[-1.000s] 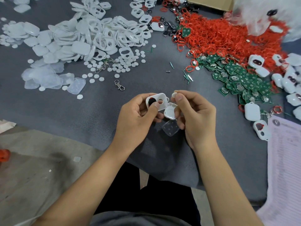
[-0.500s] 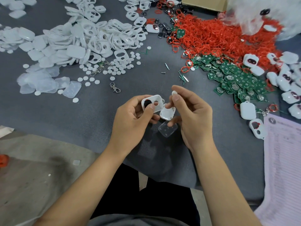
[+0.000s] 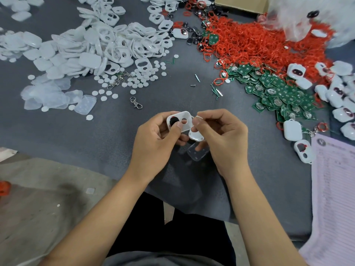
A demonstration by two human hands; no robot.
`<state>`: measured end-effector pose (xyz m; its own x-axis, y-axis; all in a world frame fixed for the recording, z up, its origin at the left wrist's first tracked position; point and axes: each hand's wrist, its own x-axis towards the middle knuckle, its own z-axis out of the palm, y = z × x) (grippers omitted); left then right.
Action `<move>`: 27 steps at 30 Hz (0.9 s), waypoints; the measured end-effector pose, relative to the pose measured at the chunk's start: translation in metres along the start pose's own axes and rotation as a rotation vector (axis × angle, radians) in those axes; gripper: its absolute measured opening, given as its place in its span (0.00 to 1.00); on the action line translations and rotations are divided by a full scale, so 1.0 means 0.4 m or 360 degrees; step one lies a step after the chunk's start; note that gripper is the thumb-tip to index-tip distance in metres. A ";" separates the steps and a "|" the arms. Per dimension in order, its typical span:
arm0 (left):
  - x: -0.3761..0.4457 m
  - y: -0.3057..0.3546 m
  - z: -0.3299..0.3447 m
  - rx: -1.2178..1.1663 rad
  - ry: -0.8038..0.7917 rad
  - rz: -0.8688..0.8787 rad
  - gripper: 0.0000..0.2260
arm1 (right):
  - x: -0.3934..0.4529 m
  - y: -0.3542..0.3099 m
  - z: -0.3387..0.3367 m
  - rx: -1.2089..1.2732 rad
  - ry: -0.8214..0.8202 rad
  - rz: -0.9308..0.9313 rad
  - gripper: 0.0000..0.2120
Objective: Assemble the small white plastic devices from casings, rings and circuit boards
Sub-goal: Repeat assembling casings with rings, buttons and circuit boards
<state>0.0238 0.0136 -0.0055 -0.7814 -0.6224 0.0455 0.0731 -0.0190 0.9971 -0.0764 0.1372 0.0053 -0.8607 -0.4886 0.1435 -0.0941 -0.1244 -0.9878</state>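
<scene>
Casing, front: white casing front (image 3: 180, 121) with two openings, one showing dark and one showing through, held up over the near part of the grey surface (image 3: 96, 135), between your two hands.
Left hand: your left hand (image 3: 153, 143) grips the casing front; the thumb lies across its face beside the dark opening, the other fingers curled behind its left edge. Grasping, not released.
Step in hand: judged as fitting a small button disc into the casing front, ahead of any board or ring going in.
Small disc: a small white piece (image 3: 198, 117), likely one of the button discs, sits pinched at your right fingertips, just beside the casing's right edge; whether it touches the casing cannot be told.
Right hand: your right hand (image 3: 221, 139) pinches the disc between thumb and forefinger, and its lower fingers also hold a second white casing part (image 3: 195, 136) and a clear pad (image 3: 197, 153) beneath. Clenched on these parts.
Next move: judged to call for bringing the disc over the open round hole and seating it flat, with your left thumb kept off that hole.
Stock, left to right: white casings (image 3: 107, 47) far left, red rings (image 3: 259, 41) beyond, green circuit boards (image 3: 278, 93) right, all well apart from the fingers.
</scene>
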 end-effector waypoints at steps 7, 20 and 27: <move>0.000 0.000 0.002 -0.0042 0.0042 -0.0016 0.07 | -0.002 0.004 0.002 -0.0224 0.0024 -0.0075 0.08; -0.004 0.006 0.002 -0.0007 0.0060 0.0008 0.09 | -0.011 -0.002 0.020 -0.0677 0.0021 -0.0285 0.04; -0.004 -0.001 0.004 0.0035 0.0035 0.0065 0.10 | -0.013 -0.002 0.038 -0.0652 0.0046 -0.0203 0.03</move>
<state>0.0241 0.0160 -0.0060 -0.7644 -0.6392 0.0849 0.0906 0.0238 0.9956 -0.0642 0.1267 0.0064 -0.8424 -0.4661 0.2703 -0.3867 0.1737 -0.9057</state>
